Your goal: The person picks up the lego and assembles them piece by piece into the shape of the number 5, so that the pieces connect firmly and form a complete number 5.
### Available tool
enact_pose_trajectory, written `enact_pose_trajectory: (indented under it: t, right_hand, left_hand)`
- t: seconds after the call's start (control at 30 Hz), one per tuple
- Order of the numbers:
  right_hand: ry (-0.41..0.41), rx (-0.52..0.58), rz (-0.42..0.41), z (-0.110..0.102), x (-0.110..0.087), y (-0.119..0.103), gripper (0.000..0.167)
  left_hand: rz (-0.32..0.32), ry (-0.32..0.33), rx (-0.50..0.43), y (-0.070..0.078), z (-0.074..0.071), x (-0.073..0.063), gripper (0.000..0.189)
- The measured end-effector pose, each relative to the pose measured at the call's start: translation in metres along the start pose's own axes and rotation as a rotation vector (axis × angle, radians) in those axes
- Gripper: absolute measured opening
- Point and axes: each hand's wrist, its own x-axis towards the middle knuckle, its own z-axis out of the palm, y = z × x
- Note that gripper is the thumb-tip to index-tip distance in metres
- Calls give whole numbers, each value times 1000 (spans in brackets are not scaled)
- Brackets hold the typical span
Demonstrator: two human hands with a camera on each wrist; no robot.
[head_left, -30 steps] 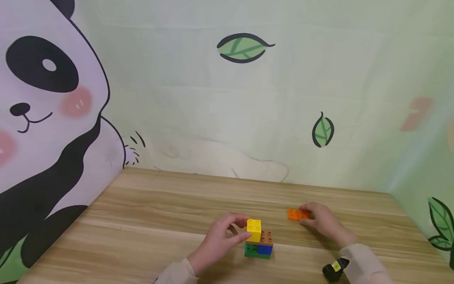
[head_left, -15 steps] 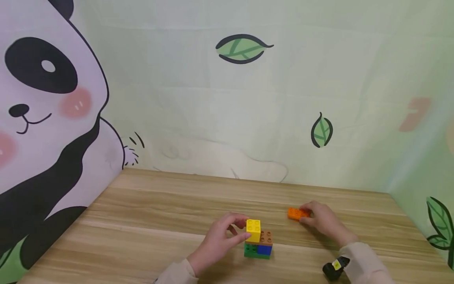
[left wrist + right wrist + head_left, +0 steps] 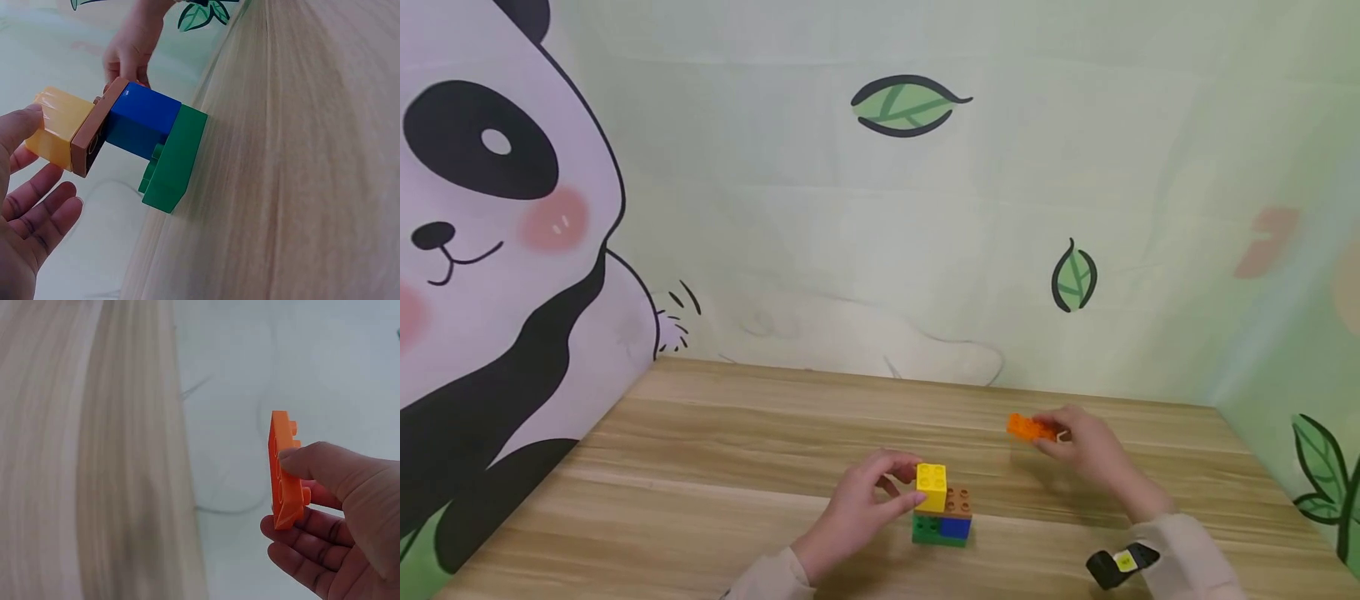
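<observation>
Steadying the tower and controlling a loose piece together seemed to be the step in hand, with the two hands working well apart. Directly above the left half of the green base (image 3: 938, 541), the left hand (image 3: 859, 508) pinched the yellow brick (image 3: 931, 486) between thumb and fingers. That brick sat on the brown plate (image 3: 958, 503), whose left end overhung the green base with a gap beneath; the blue brick (image 3: 956, 527), on the right half of the green base, was its only visible support. Farther from the person than the green base, and off to its right, the right hand (image 3: 1093, 450) gripped the orange plate (image 3: 1026, 427), thumb on one long edge and fingertips on the opposite side. The orange plate appeared to hang clear of the tabletop (image 3: 737, 433), its studs facing away from it and its hollow side toward it. Good work here probably called for a light left pinch, since a hard push on the overhang could have levered the brown plate loose. The right grip was best kept near the end of the orange plate away from the green base, leaving the nearer end unobstructed, with the plate levelled before its hollows met any studs.
</observation>
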Motion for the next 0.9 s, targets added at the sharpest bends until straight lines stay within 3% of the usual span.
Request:
enact_pose_trajectory:
  t: [0.27, 0.9]
  right_hand:
    - [44, 27, -6, -12, -3, -21, 31]
    - [79, 39, -126, -28, -19, -71, 30]
  left_hand:
    - [7, 8, 0, 0, -1, -1, 34]
    - [-8, -4, 1, 0, 0, 0, 33]
